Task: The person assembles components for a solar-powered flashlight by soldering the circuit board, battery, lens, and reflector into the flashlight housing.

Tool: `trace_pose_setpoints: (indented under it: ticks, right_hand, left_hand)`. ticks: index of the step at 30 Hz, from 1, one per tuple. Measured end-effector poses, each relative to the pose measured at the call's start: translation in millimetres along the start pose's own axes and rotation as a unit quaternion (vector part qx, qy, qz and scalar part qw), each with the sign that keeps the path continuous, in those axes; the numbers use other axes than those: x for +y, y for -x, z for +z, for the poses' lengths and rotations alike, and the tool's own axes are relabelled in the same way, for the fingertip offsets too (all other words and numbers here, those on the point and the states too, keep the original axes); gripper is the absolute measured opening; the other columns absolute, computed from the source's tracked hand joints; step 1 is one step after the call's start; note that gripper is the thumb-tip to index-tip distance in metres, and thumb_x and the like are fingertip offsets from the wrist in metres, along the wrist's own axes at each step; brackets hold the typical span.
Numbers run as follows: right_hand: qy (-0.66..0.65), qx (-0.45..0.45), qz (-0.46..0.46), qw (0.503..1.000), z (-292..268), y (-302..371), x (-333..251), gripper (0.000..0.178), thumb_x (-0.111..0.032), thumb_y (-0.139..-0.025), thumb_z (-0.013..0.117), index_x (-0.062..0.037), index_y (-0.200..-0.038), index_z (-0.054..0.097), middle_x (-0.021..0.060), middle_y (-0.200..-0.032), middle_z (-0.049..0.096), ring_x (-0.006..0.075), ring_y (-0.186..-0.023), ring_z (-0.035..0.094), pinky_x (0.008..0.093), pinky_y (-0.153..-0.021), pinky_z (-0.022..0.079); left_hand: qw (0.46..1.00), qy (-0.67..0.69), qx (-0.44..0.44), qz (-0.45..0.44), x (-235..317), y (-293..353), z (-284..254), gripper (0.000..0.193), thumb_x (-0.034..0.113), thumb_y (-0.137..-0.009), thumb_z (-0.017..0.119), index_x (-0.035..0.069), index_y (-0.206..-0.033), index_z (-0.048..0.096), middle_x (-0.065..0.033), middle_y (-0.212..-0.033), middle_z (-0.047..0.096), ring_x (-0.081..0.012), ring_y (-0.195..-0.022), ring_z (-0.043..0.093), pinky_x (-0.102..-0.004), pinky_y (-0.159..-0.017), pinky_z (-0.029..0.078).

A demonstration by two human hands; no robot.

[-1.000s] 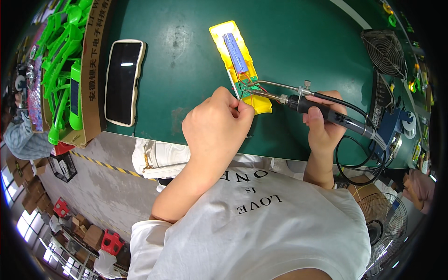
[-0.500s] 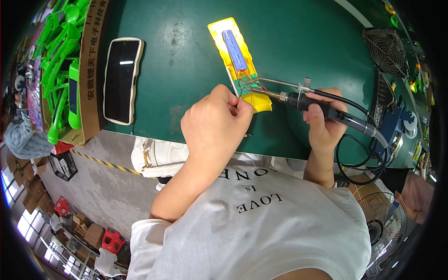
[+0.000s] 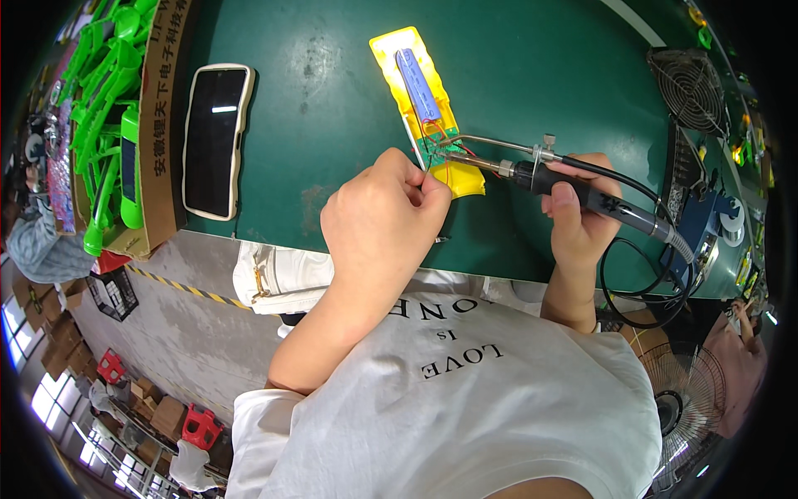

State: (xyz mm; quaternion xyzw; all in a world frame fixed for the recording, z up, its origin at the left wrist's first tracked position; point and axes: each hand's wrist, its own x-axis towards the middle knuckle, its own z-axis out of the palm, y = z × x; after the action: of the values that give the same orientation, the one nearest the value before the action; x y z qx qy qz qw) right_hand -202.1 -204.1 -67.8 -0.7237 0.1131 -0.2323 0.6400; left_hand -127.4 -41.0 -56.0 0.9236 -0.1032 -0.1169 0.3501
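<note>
Board (image 3: 431, 148): twelve o'clock, in uncovered casing (image 3: 465, 181); soldering apparently unfinished.
Battery (image 3: 417, 83): seated, board's eleven o'clock.
Left hand (image 3: 378, 212): pinched closed at board's seven o'clock; contents hidden.
Right hand (image 3: 582, 229): gripping iron (image 3: 607, 205), tip at board.

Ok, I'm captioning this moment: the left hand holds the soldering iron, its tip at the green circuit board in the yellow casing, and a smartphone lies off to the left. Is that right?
Not quite: the head view shows the right hand holding the soldering iron, its tip at the green circuit board in the yellow casing.
</note>
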Motion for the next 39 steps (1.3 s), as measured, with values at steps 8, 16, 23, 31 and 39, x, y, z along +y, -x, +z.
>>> trace_pose_setpoints:
  ticks: [8,16,23,31,39]
  right_hand:
    - [0.011,0.002,0.0,1.0,-0.5,-0.4,-0.3,0.015,-0.005,-0.072,0.063,0.0041,-0.084,0.059,0.0093,-0.081,0.055,0.0124,-0.069,0.051,0.0219,-0.063,0.04]
    - [-0.006,0.017,-0.011,1.0,-0.7,-0.1,1.0,0.014,-0.002,-0.073,0.06,0.0045,-0.085,0.058,0.0077,-0.079,0.053,0.0105,-0.064,0.049,0.0199,-0.057,0.039]
    - [-0.045,0.095,0.017,0.994,-2.8,-8.7,2.2,0.015,-0.008,-0.08,0.048,0.0055,-0.084,0.053,0.0065,-0.07,0.047,0.0083,-0.051,0.045,0.0213,-0.044,0.039]
    - [-0.165,0.183,0.048,0.968,-20.1,-18.0,15.5,0.021,-0.014,-0.087,0.04,0.004,-0.086,0.05,0.0017,-0.056,0.04,0.0085,-0.05,0.039,0.0273,-0.054,0.043]
    - [-0.159,0.193,0.055,0.967,-17.3,-22.5,19.3,0.021,-0.016,-0.089,0.041,0.0023,-0.086,0.05,0.0011,-0.056,0.04,0.0082,-0.051,0.038,0.0267,-0.055,0.043]
  left_hand:
    - [1.0,0.011,0.0,0.0,0.9,0.2,-0.6,0.011,0.007,-0.064,0.062,0.002,-0.061,0.053,-0.0066,-0.052,0.058,-0.0139,-0.046,0.057,-0.0239,-0.047,0.044]
    - [1.0,0.006,-0.006,-0.004,-0.1,0.0,0.3,0.011,0.008,-0.064,0.063,0.002,-0.061,0.054,-0.0064,-0.053,0.058,-0.0139,-0.047,0.058,-0.0235,-0.048,0.045]
    - [1.0,0.015,-0.009,0.001,-2.4,-0.2,-1.1,0.01,0.008,-0.064,0.062,0.003,-0.061,0.054,-0.0058,-0.053,0.058,-0.0137,-0.047,0.058,-0.0234,-0.048,0.045]
    - [0.925,0.149,0.072,0.342,-4.0,17.7,-43.8,0.008,0.009,-0.066,0.062,0.005,-0.068,0.055,-0.0067,-0.065,0.055,-0.0228,-0.057,0.054,-0.0311,-0.052,0.042]
    - [0.757,0.527,-0.007,0.387,64.1,81.8,-124.2,0.017,0.011,-0.087,0.046,0.016,-0.096,0.059,0.012,-0.103,0.056,-0.0018,-0.089,0.051,-0.0302,-0.072,0.035]
